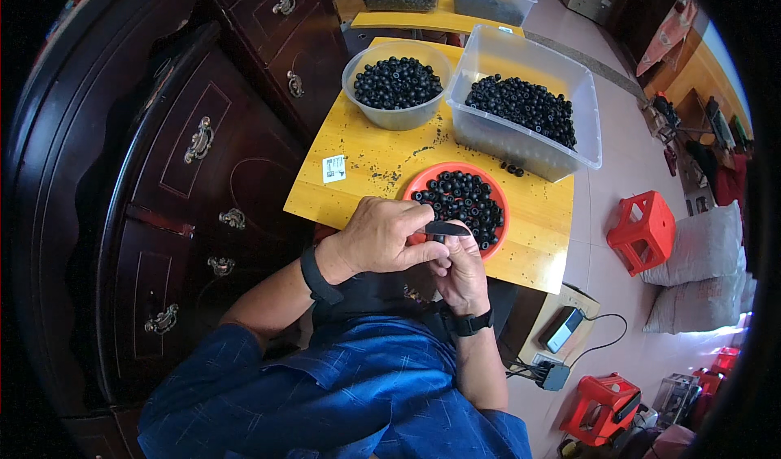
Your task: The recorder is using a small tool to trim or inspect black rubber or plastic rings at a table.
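Note:
My left hand [382, 235] is closed round a small knife, its dark blade [449, 228] pointing right; the handle is hidden in the fingers. Just beneath the blade, my right hand [462, 272] pinches a small black ring-like part [439, 238], mostly covered by fingers and blade. The left thumb reaches over to this part, close to the right fingertips. Right behind both hands lies a round red plate [502, 203] holding many black ring-shaped parts [464, 198] with holes through them.
On the yellow table [325, 203] stand a round clear tub [390, 119] and a large clear bin [529, 154], both with black parts. Black scraps and a white label [333, 168] lie there. Dark drawers [195, 158] flank the left; a red stool [643, 231] stands right.

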A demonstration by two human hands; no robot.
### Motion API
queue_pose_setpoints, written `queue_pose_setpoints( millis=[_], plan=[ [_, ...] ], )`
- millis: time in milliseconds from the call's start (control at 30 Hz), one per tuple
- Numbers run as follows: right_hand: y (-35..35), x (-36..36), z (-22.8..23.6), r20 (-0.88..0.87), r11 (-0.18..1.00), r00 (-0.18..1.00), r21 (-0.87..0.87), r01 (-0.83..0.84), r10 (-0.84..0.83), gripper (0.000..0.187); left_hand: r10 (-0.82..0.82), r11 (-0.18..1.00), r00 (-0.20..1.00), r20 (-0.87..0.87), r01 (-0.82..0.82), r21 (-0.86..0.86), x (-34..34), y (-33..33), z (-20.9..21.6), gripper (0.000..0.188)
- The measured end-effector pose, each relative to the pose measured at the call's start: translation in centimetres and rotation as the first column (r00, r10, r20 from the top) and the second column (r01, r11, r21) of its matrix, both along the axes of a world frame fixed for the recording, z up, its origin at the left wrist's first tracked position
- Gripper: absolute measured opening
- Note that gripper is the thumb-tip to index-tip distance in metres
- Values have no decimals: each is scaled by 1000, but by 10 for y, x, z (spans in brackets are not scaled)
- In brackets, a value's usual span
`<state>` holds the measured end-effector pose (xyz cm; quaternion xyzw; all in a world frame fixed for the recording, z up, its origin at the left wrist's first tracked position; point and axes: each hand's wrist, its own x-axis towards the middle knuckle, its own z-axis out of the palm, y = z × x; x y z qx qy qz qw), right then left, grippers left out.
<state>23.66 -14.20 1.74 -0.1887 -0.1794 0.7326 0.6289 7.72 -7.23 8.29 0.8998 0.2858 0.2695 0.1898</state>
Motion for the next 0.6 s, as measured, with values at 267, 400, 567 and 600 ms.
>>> queue_pose_setpoints(
  millis=[267,400,567,600],
  plan=[
    [1,-1,-4,-82,1000,996,5,-27,27,15,4,1000,1000,2,-4,22,2,0,5,44],
    [0,-2,-1,-83,999,996,-29,-15,13,14,7,1000,1000,-21,-7,15,1,1,4,44],
    [1,-1,-5,-46,1000,999,-19,20,-21,13,4,1000,997,-76,-3,6,1,0,0,44],
    [3,1,-5,-25,1000,999,-9,19,-19,12,2,1000,996,-86,0,19,2,-1,-2,43]
  ],
)
